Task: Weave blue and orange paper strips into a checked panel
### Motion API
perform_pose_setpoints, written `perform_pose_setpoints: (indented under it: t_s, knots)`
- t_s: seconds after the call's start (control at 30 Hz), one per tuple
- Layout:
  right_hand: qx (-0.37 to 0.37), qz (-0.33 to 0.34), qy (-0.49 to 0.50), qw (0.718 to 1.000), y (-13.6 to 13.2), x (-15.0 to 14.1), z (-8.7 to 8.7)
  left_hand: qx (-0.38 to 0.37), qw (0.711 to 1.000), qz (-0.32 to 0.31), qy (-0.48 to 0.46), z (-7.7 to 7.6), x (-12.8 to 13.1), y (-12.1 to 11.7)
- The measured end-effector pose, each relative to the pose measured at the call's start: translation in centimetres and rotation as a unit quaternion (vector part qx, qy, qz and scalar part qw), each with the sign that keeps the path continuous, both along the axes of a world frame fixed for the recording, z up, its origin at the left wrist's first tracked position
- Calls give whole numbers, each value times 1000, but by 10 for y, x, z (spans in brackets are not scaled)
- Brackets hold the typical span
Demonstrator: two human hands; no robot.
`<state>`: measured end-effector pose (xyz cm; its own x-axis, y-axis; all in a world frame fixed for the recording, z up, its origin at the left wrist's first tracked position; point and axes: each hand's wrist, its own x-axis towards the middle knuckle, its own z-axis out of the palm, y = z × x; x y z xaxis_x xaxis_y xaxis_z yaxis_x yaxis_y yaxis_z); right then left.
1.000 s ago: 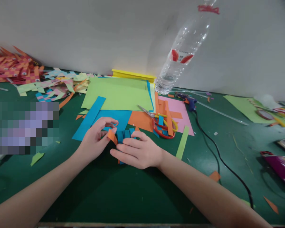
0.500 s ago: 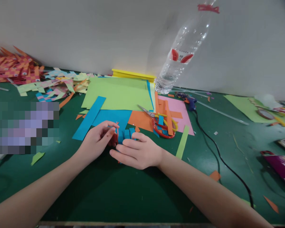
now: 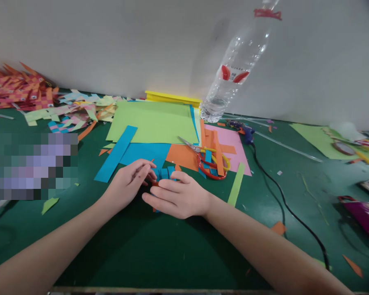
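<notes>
Between my hands is a small piece of folded blue and orange paper strips [image 3: 163, 173], mostly covered by fingers. My right hand [image 3: 181, 196] is closed around its right side, with the fingers hiding the near part. My left hand [image 3: 130, 182] has curled fingers at the left end of the piece, thumb against the fingers. A thin orange tip shows just above them, so the hand appears to pinch an orange strip there. Just behind lie a blue paper sheet [image 3: 146, 153] and a loose blue strip [image 3: 117, 152].
Scissors [image 3: 199, 152] with red and yellow handles lie on orange and pink paper. Behind are green sheets [image 3: 153, 123] and a tilted plastic bottle [image 3: 233, 73]. A glue gun [image 3: 247, 133] trails a black cord on the right. Woven paper pieces [image 3: 21, 90] pile up far left.
My left fingers have closed in and moved slightly right, covering more of the orange strip and the left end of the paper piece. My right hand stays almost still.
</notes>
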<state>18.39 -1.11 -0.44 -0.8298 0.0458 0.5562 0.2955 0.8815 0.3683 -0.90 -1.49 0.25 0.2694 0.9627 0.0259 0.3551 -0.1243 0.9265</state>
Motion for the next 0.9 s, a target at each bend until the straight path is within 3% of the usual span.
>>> perform_pose_setpoints:
  t_s: [0.37, 0.57, 0.77, 0.9]
  knots:
    - [-69, -84, 61, 992, 9, -1, -2, 100, 991, 88, 28, 1, -4, 3]
    - [-101, -89, 64, 989, 10, -1, -3, 122, 989, 65, 59, 1, -3, 1]
    - [-181, -80, 188, 962, 13, -1, -4, 147, 981, 29, 120, -10, -2, 2]
    - [-214, -104, 242, 940, 13, 1, 5, 204, 955, -22, 212, -13, -1, 0]
